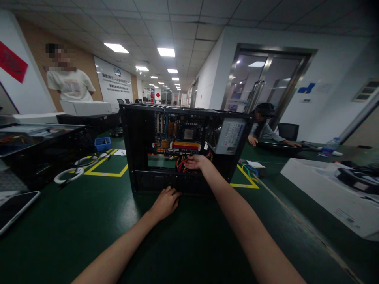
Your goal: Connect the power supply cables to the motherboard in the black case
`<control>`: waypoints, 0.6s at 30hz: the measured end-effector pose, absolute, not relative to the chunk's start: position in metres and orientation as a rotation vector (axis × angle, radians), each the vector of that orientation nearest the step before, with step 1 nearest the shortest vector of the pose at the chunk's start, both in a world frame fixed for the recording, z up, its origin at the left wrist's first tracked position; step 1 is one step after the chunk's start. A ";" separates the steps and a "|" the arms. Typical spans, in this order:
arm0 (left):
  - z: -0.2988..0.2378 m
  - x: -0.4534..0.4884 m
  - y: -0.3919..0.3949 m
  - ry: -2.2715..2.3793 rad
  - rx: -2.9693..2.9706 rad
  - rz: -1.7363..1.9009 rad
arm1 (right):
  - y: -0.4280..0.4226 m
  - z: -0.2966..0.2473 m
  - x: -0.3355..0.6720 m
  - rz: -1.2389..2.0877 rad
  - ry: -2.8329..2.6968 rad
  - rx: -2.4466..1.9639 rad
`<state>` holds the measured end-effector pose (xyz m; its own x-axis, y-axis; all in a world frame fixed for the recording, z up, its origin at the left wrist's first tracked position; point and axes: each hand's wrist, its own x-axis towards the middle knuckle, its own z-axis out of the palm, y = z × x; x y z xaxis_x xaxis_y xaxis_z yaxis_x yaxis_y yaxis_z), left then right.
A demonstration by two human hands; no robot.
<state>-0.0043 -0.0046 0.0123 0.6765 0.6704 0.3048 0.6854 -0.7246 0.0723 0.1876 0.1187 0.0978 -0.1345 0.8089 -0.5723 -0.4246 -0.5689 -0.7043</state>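
Observation:
An open black computer case (183, 182) stands in front of me with its inside facing me. A motherboard (179, 132) and a silver power supply (227, 136) are fitted inside it. My right hand (196, 162) reaches into the lower part, its fingers curled on a bundle of red, yellow and black power cables (180, 162). Low at the case's near edge, my left hand (166, 202) presses with bent fingers; its fingertips are partly hidden.
Another open case (44, 157) lies left, near a white cable (69, 175) and a blue tray (102, 144). A white case (328, 193) bearing black parts sits right. One person stands back left (71, 85); another sits back right (265, 128). Yellow tape (106, 174) marks the green table.

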 end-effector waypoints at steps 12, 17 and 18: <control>0.010 -0.004 -0.004 -1.158 -2.834 -0.474 | 0.114 0.101 0.186 1.823 -0.477 -1.299; 0.011 -0.004 -0.004 -1.159 -2.834 -0.483 | 0.119 0.096 0.187 1.807 -0.466 -1.324; 0.010 -0.004 -0.004 -1.161 -2.834 -0.480 | 0.121 0.095 0.188 1.802 -0.460 -1.326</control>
